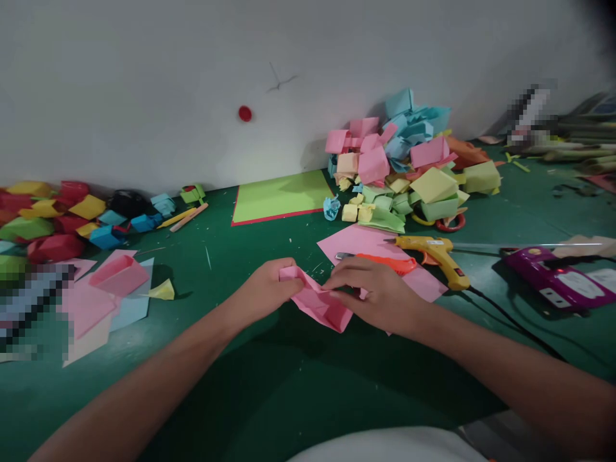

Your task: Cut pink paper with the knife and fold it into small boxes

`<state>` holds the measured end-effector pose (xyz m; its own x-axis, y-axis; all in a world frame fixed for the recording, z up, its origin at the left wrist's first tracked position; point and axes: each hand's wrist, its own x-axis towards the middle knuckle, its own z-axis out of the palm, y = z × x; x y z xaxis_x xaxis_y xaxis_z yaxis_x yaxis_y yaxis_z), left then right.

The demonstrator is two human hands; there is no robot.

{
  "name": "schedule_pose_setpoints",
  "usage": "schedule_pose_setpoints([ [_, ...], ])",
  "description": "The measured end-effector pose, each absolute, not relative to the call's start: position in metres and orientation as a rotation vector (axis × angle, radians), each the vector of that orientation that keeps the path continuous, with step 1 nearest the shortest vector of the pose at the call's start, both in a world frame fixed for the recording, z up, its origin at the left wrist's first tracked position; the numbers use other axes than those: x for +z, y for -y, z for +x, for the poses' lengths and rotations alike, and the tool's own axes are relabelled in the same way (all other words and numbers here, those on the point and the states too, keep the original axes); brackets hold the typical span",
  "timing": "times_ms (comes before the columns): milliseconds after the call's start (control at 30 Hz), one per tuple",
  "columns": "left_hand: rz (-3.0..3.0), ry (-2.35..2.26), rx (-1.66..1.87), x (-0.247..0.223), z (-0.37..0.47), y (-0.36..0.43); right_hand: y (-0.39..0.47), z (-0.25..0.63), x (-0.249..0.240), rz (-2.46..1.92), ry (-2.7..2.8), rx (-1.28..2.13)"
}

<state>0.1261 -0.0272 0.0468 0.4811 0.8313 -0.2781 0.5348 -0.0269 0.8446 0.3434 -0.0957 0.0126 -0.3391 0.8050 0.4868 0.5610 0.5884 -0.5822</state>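
Note:
A folded piece of pink paper (320, 307), shaped like a small open box, is held above the green table between both hands. My left hand (269, 289) is closed on its left end, thumb on the near side. My right hand (373, 289) pinches its upper right edge with thumb and fingertips. Just behind my right hand, an orange-handled cutter (389, 263) lies on flat pink paper sheets (339, 240). A yellow glue gun (436, 253) rests to the right, its nozzle toward the left.
Folded papers in several colours (385, 167) are heaped at the back right, with scissors (452, 223) beside them. A purple extension box (558, 279) and cables lie right. A lime-green sheet (283, 197) is by the wall. Colourful paper pieces (58, 218) and pink sheets (89, 305) lie left.

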Motion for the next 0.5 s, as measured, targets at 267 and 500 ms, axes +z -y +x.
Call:
schedule_pose_setpoints([
  [267, 1.962, -1.178, 0.367, 0.0478, 0.1258, 0.0322, 0.0959, 0.3452, 0.0136, -1.060, 2.048, 0.447],
  [500, 1.984, -1.175, 0.348, 0.0490, 0.1285, 0.0374, 0.0940, 0.3459, 0.0129, -0.992, 2.002, 0.500],
])
